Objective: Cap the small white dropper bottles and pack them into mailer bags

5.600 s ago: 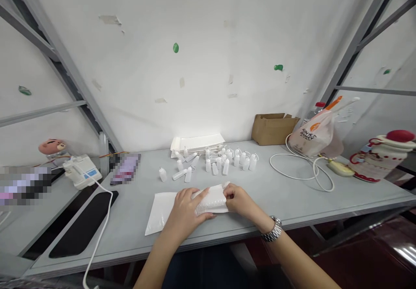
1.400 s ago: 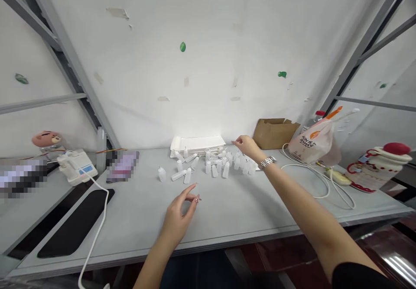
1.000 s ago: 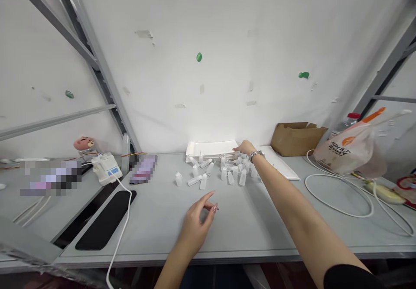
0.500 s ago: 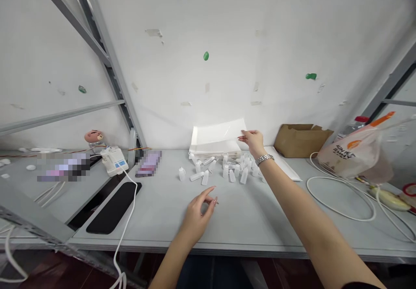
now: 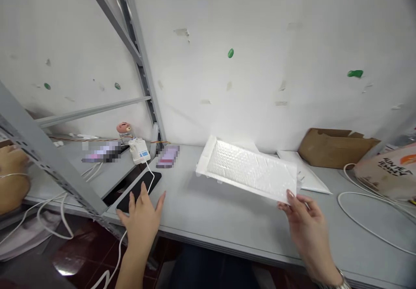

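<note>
A white bubble mailer [image 5: 250,170] is held up in the air, tilted, with its padded face towards me. My right hand [image 5: 305,228] pinches its lower right corner between thumb and fingers. On the left, my left hand [image 5: 141,219] has its fingers spread over a black phone-shaped slab [image 5: 135,188] with a white cable lying across it. Whether the fingers touch the slab I cannot tell. Behind the raised mailer the small white plastic bottles are almost wholly hidden.
Another white mailer [image 5: 313,178] lies flat at the back right, beside an open brown cardboard box [image 5: 334,148]. A printed bag [image 5: 386,172] and a looped white cable are at far right. Left stand a white plug adapter [image 5: 139,150] and a metal shelf post [image 5: 58,159]; someone's arm shows beyond.
My right hand has lifted the mailer off the stack and drawn it towards me, over the bottles. My left hand has moved left to the black slab, fingers spreading. The view has turned left.
</note>
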Available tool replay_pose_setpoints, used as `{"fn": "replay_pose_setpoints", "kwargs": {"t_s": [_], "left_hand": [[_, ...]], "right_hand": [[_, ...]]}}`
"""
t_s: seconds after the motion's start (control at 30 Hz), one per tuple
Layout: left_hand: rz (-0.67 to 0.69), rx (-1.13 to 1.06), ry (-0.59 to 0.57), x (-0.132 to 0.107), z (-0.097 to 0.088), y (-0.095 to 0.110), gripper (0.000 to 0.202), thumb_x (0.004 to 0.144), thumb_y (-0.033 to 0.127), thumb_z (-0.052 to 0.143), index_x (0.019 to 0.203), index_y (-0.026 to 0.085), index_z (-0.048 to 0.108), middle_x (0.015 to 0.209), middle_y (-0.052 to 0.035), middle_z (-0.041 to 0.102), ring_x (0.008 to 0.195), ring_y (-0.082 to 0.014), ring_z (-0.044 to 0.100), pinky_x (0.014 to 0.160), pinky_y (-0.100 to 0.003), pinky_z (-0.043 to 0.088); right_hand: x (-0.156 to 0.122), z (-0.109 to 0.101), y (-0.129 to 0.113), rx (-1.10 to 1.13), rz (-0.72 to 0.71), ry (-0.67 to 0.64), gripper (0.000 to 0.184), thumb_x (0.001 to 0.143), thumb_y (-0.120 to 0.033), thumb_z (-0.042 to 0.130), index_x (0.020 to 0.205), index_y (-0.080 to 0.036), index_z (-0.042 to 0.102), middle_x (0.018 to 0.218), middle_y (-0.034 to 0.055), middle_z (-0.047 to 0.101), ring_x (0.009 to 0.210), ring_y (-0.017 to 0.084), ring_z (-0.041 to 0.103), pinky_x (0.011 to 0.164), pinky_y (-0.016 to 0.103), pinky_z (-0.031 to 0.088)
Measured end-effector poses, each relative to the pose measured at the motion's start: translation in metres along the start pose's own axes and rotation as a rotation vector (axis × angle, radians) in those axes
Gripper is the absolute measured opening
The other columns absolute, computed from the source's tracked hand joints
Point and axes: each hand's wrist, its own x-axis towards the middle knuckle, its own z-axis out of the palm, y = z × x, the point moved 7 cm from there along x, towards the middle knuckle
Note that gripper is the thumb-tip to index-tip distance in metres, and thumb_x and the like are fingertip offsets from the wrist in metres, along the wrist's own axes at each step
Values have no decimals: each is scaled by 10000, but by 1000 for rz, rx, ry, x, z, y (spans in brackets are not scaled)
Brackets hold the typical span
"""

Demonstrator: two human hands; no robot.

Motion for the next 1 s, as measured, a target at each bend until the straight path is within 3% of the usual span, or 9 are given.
{"fn": "replay_pose_setpoints", "kwargs": {"t_s": [0.1, 0.23, 0.47, 0.63, 0.8, 1.0], "left_hand": [[-25, -41, 70, 0, -7, 2, 692, 848, 466, 336, 1386, 51, 206, 1252, -223, 517, 1308, -355, 257, 997, -629, 135], [-100, -125, 162, -2, -18, -7, 728, 848, 477, 336, 1398, 47, 131, 1313, -228, 455, 1327, -342, 219, 1006, -621, 128], [-86, -263, 93, 2, -10, -18, 764, 830, 476, 388, 1408, 102, 56, 1256, -166, 538, 1303, -314, 287, 1002, -655, 29], [-30, -206, 108, 9, -8, -13, 705, 833, 431, 395, 1399, 103, 131, 1241, -146, 557, 1313, -281, 278, 1036, -597, 1], [-35, -134, 0, 11, 2, -14, 667, 828, 440, 400, 1388, 128, 218, 1182, -134, 604, 1300, -302, 294, 1013, -625, -22], [0, -195, 129, 5, -8, -12, 659, 858, 439, 373, 1413, 170, 140, 1277, -121, 531, 1320, -288, 257, 1028, -604, 9]], "right_hand": [[-8, -18, 15, 1, 85, 72, 391, 439, -230, 844, 696, -169, 555, 642, -16, 682, 483, 116, 634, 515, 176, 542], [-10, -22, 12, -12, 96, 119, 421, 400, -235, 854, 690, -176, 555, 600, -28, 673, 475, 117, 632, 505, 161, 538], [-10, -25, 21, -54, 94, 73, 392, 437, -256, 844, 699, -176, 563, 607, -31, 667, 468, 119, 628, 496, 180, 542], [-10, -28, 32, -66, 130, 83, 397, 429, -259, 845, 692, -176, 559, 592, -41, 644, 464, 121, 623, 475, 184, 534], [-11, -28, 31, -83, 139, 71, 394, 444, -273, 840, 708, -177, 564, 608, -50, 626, 466, 123, 621, 478, 197, 531], [-12, -25, 30, -79, 133, 55, 373, 457, -279, 834, 686, -177, 559, 621, -45, 628, 467, 121, 614, 479, 206, 526]]}}
